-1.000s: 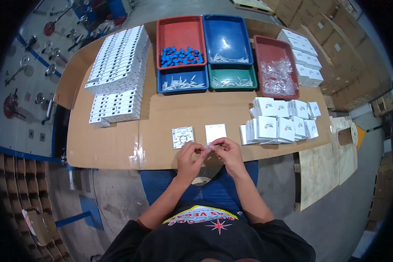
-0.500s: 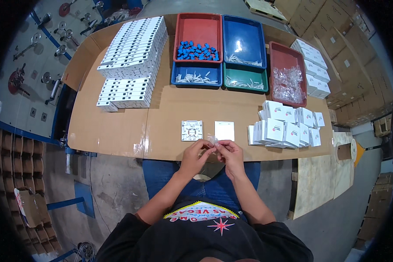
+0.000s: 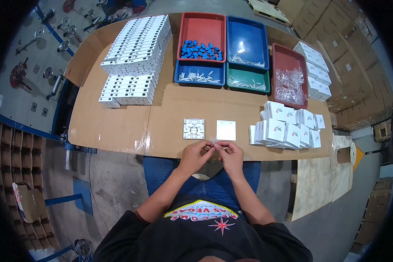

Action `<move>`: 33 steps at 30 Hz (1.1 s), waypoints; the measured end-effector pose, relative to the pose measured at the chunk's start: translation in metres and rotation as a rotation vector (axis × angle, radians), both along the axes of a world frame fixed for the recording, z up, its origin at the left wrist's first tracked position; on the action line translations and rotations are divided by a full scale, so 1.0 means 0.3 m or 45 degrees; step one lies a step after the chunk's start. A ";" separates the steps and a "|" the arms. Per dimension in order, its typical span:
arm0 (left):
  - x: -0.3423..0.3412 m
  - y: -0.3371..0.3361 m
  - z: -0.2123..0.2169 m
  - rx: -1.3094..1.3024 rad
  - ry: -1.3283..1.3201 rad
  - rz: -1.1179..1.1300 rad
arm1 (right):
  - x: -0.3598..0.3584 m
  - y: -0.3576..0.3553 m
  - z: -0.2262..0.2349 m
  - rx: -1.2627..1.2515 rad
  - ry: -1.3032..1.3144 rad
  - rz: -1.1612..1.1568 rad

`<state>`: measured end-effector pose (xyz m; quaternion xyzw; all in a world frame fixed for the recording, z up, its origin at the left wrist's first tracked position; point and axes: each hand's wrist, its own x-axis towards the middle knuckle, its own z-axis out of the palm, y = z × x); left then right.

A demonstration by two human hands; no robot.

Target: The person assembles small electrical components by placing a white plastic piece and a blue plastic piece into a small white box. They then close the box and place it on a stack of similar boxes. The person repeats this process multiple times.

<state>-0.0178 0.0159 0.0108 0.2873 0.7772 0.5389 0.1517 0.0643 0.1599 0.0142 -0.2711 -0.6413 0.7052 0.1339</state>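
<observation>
My left hand and my right hand meet at the table's front edge, fingertips pinched together. Between them is a small clear plastic bag, mostly covered by the fingers; its contents cannot be made out. Just beyond my left hand lies an open white square plastic box base with moulded inner parts facing up. To its right, beyond my right hand, a plain white square cover lies flat.
White boxes are stacked at the far left. Trays at the back hold blue connectors, white sleeves and clear packets. Small white cartons stand in a cluster on the right, with more white boxes behind.
Both hands stay together at nearly the same place, and less of the clear bag shows above the fingertips. The view has shifted slightly; the base and cover lie as before.
</observation>
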 end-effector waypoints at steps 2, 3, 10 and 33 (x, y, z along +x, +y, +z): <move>0.000 0.000 0.000 -0.046 -0.026 0.009 | 0.004 -0.005 0.003 0.112 -0.041 -0.023; 0.001 0.000 0.001 -0.087 -0.068 0.023 | 0.006 0.001 -0.003 0.266 -0.017 -0.015; -0.013 -0.001 0.007 -0.083 -0.013 -0.099 | 0.008 0.016 -0.002 0.306 -0.050 0.020; -0.018 -0.022 0.008 -0.225 -0.048 0.087 | 0.019 0.047 0.055 1.109 0.095 0.567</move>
